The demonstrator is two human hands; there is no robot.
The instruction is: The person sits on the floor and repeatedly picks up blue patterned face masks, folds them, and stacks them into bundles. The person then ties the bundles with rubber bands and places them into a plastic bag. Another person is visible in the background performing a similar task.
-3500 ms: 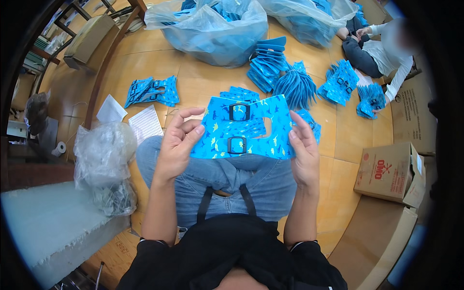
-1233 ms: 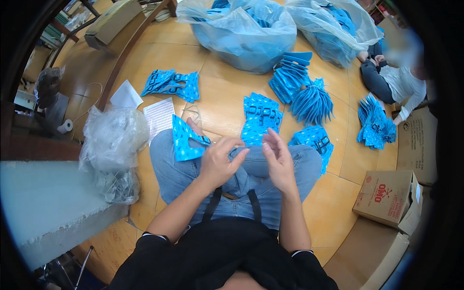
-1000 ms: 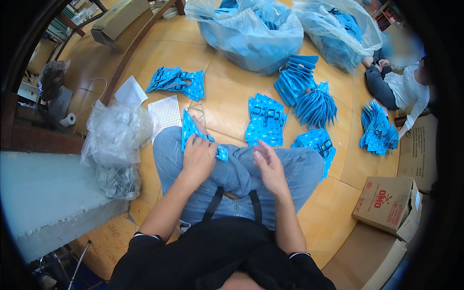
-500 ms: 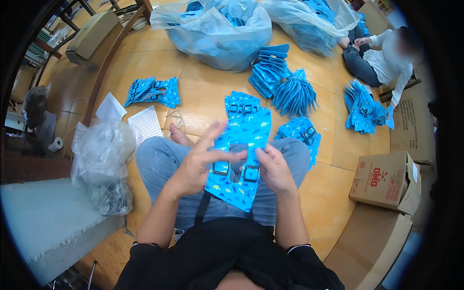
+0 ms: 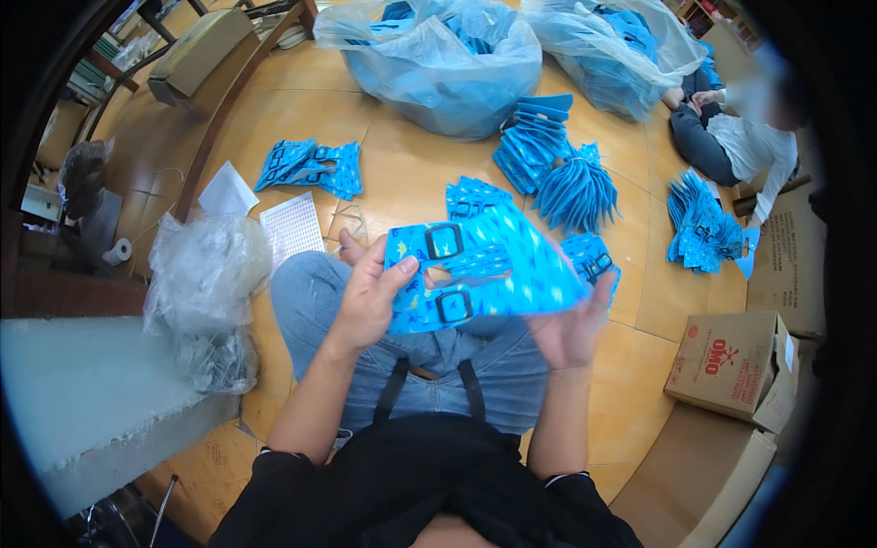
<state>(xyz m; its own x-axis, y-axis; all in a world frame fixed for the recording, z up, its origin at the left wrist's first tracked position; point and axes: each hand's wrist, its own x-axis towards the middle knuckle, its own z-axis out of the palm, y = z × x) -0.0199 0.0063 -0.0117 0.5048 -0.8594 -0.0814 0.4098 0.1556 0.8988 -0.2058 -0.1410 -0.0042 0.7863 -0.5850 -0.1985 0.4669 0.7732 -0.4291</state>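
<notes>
In front of my lap I hold a flat blue dinosaur-print piece (image 5: 539, 274) with two black buckles and a cutout between them. My left hand (image 5: 370, 301) is closed on its left end, thumb on top near the buckles. At the piece's right end is my right hand (image 5: 568, 336), its fingers partly behind the piece and smeared by motion, so its grip is hidden. Just beyond lies a pile of similar buckled pieces (image 5: 475, 194). Another such pile (image 5: 592, 254) lies beyond my right knee, partly covered by the held piece and my right hand.
Fanned blue bundles (image 5: 577, 190) and a buckled stack (image 5: 315, 169) lie on the tiled floor. Filled plastic bags (image 5: 438, 82) stand behind. A person (image 5: 749, 146) sits far right by another bundle (image 5: 699, 224). Cartons (image 5: 731, 365) stand right; crumpled clear plastic (image 5: 206, 283) and printed sheets (image 5: 292, 224) lie left.
The held piece has turned from upright to sideways, its buckles now at the left. My left hand has closed on the buckle end; my right hand has moved right. The whole view has shifted slightly.
</notes>
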